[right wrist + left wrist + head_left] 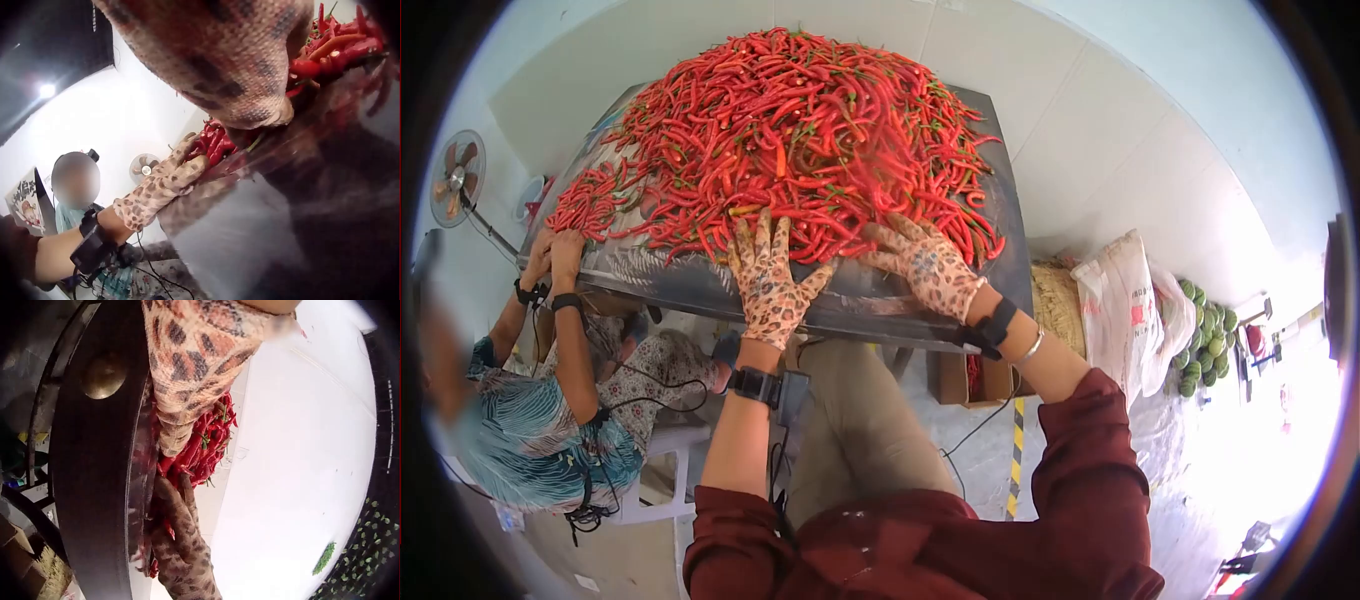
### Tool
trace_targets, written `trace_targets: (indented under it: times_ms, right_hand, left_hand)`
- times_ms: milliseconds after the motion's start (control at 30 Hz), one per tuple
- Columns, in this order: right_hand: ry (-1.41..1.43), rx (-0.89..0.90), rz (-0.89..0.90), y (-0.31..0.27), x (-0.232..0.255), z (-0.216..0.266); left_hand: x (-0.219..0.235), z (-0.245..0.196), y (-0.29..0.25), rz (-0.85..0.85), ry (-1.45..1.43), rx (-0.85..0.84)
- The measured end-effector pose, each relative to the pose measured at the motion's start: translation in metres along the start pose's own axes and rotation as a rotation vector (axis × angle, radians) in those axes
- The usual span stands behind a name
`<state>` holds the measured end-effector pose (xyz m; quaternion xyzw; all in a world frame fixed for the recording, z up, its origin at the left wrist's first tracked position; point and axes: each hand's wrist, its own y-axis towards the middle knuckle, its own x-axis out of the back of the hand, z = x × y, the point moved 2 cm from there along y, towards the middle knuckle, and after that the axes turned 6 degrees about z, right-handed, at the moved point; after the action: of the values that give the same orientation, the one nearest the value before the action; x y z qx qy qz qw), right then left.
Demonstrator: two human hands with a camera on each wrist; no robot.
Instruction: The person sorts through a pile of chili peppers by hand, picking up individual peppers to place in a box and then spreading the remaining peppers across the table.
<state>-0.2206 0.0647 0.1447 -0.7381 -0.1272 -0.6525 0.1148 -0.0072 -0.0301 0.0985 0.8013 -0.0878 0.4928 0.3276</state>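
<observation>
A large heap of red chili peppers covers most of a dark, glossy table. My left hand, in a leopard-print glove, lies at the heap's front edge with its fingers spread straight and touching the nearest chilies. To its right, my gloved right hand rests along the same edge, fingers extended inward against the peppers. In the left wrist view, a few chilies lie around the right hand's fingertips. The right wrist view shows the left hand beside the chilies, while the right hand's fingertips are partly hidden.
At the left, another person's hands are at a smaller chili pile. A cardboard box stands under the table's right side. White sacks and several green melons are farther right. A fan stands at far left.
</observation>
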Motion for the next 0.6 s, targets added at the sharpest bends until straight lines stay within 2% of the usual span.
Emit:
trace_targets:
  times_ms: [167, 233, 300, 367, 433, 467, 500, 567, 600]
  right_hand:
    - [0.014, -0.021, -0.038, -0.004, 0.002, 0.010]
    - [0.070, -0.062, 0.011, -0.014, -0.001, 0.012]
    - [0.137, -0.020, -0.136, -0.027, -0.007, 0.011]
    - [0.160, 0.000, -0.164, -0.044, 0.010, 0.005]
    - [0.159, -0.178, -0.132, -0.060, 0.018, -0.006]
    - [0.208, -0.190, -0.161, -0.071, 0.024, -0.017]
    - [0.180, -0.312, -0.208, -0.079, 0.009, -0.032]
    - [0.324, -0.402, -0.254, -0.097, -0.012, -0.064]
    - [0.295, -0.450, -0.226, -0.106, -0.024, -0.075]
  left_hand:
    - [0.000, -0.006, 0.001, 0.096, 0.105, -0.065]
    - [-0.001, -0.013, 0.003, 0.117, 0.115, -0.065]
    - [-0.003, -0.023, 0.004, 0.095, 0.124, -0.107]
    - [-0.007, -0.028, 0.007, 0.111, 0.140, -0.119]
    - [-0.009, -0.030, 0.009, 0.086, 0.131, -0.143]
    - [-0.010, -0.031, 0.011, 0.080, 0.125, -0.158]
    - [-0.012, -0.033, 0.010, 0.092, 0.122, -0.165]
    - [-0.014, -0.037, 0.011, 0.102, 0.082, -0.166]
    - [-0.016, -0.037, 0.011, 0.109, 0.060, -0.181]
